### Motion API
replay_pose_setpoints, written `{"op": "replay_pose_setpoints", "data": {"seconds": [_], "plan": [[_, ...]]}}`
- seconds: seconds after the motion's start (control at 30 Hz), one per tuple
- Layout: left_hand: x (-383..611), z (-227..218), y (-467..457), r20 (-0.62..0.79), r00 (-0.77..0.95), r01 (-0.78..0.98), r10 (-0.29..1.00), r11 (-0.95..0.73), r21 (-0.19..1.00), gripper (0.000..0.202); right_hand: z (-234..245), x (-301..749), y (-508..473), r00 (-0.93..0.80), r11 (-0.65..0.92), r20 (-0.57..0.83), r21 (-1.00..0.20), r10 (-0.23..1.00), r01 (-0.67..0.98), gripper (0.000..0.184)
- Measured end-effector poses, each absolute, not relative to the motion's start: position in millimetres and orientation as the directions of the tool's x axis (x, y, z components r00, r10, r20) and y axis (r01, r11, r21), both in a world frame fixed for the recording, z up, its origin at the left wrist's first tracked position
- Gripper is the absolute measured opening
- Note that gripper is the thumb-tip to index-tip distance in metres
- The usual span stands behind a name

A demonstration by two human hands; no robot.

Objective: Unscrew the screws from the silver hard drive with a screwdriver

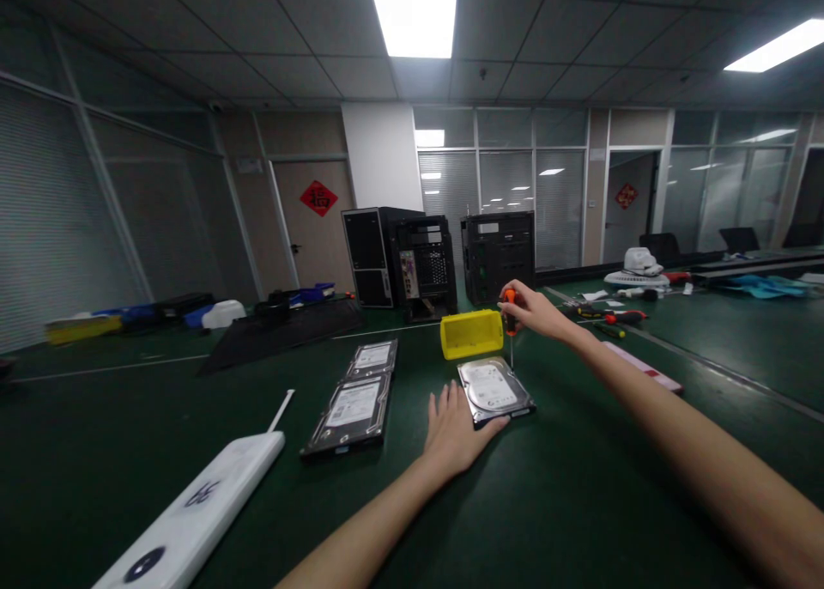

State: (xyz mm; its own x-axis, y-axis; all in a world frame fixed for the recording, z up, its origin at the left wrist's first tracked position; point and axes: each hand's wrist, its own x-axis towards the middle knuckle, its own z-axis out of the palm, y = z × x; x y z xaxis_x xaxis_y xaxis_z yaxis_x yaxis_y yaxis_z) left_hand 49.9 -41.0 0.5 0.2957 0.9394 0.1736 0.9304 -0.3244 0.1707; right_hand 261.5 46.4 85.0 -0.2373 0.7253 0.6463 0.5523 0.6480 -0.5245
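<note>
A silver hard drive (493,386) lies label side up on the green table. My left hand (454,430) rests against its left side, fingers spread, with the thumb along the near edge. Above the drive's far right corner, my right hand (531,310) grips a screwdriver (511,301) by its orange and black handle. The shaft points straight down, and its tip meets the drive's right edge area; exact contact is too small to tell. Just behind the drive stands a yellow plastic bin (472,336), tipped so its opening faces me. Two more hard drives (351,407) lie to the left.
A white power-bank-like device (199,512) lies front left. Black computer cases (425,263) stand at the back. Hand tools (618,317) and a pink-edged phone-like slab (644,367) are on the right. A dark mat (276,331) lies back left.
</note>
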Motion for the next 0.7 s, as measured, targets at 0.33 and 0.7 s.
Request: {"op": "replay_pose_setpoints", "data": {"seconds": [0.33,0.7], "plan": [[50.7,-2.5,-37.6,0.195,0.294,0.932,0.936,-0.326,0.159,0.097,84.2,263.0,47.9,-0.25,0.658,0.655,-0.501,0.713,0.562,0.029],[49.9,-0.8,-38.9,0.184,0.295,0.931,0.938,-0.325,0.164,0.097,91.2,262.9,47.5,-0.249,0.627,0.59,-0.617,0.768,0.475,0.027]]}}
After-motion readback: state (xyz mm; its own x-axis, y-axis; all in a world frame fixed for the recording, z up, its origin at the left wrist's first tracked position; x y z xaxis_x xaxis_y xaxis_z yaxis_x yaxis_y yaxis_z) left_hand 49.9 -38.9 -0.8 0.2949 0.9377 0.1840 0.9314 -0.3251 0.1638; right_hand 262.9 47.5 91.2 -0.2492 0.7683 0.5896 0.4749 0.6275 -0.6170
